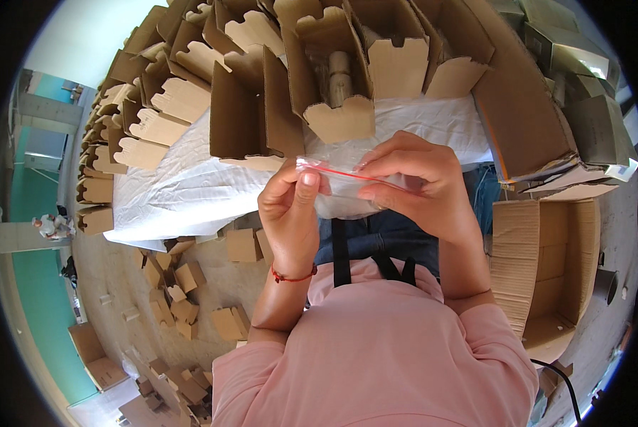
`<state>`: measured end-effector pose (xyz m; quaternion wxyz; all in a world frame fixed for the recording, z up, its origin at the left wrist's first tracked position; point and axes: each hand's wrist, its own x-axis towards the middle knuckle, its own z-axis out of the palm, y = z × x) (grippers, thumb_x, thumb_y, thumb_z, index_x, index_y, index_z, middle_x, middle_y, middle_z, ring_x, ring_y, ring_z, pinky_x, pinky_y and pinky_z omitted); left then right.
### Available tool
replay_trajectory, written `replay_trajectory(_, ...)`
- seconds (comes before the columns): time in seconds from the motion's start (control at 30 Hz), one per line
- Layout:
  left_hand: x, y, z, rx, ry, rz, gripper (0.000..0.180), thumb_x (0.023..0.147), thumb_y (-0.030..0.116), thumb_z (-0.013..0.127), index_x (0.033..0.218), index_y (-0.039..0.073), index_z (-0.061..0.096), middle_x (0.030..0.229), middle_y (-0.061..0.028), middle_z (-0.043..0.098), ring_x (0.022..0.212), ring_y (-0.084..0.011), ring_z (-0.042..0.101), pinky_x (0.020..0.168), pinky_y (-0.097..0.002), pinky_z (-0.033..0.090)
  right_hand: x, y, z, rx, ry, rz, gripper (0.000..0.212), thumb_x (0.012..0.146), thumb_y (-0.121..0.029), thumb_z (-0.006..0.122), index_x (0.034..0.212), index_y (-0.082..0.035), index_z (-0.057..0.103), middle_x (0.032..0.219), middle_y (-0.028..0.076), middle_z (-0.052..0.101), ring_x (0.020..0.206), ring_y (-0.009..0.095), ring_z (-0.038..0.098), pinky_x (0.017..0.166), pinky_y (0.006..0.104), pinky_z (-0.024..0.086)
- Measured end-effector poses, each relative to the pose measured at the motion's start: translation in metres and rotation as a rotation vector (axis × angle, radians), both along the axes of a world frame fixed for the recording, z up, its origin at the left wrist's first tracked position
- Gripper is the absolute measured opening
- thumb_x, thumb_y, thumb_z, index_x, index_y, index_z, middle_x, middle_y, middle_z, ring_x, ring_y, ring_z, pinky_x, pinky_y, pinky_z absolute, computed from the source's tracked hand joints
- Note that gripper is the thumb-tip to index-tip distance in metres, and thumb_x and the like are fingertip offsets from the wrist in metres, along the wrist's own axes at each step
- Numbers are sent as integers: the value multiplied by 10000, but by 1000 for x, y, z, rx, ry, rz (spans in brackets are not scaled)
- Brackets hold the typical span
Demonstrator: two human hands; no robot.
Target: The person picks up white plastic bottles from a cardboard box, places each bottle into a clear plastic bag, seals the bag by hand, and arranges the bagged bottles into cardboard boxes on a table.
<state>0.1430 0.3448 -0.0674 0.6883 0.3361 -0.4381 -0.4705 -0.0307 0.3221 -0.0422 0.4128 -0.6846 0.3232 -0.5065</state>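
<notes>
Bag (344, 206) of clear plastic is held between both hands, before the torso (404, 341). Left hand (292, 196) pinches one end of its red strip (347, 174); right hand (422, 178) grips farther along, thumb below. Beyond, an open carton (344, 122) containing a cylinder (339, 78) stands on the white-covered bench (166, 188).

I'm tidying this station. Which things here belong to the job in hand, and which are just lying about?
Seemingly in use:
clear red-edged bag, pinched by left hand and right hand
box holding cylindrical item

Seemingly lying about:
scattered small boxes
far-left open carton
</notes>
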Motion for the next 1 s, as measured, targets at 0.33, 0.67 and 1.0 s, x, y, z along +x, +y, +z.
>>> replay_trajectory(0.33,-2,-2,9,-33,-132,-45,94,875,58,602,936,-7,632,892,-54,606,786,-98,528,722,-233,436,10,-4,11,-218,134,-58,156,670,-8,738,801,-22,656,829,79,668,767,212,595,681,300,459)
replay_trajectory(0.67,-1,-4,11,-22,-144,-19,86,849,23,628,927,-11,618,892,-56,613,745,-95,548,678,-224,457,15,-4,9,-8,-79,-72,73,744,46,679,764,2,625,768,49,656,655,67,570,551,198,442)
replay_trajectory(1.0,-2,-9,12,-37,-139,4,103,831,0,642,927,-14,605,859,-45,599,741,-96,554,674,-216,466,17,-6,12,13,-92,-93,93,753,45,676,742,4,594,732,31,637,608,42,524,514,186,416)
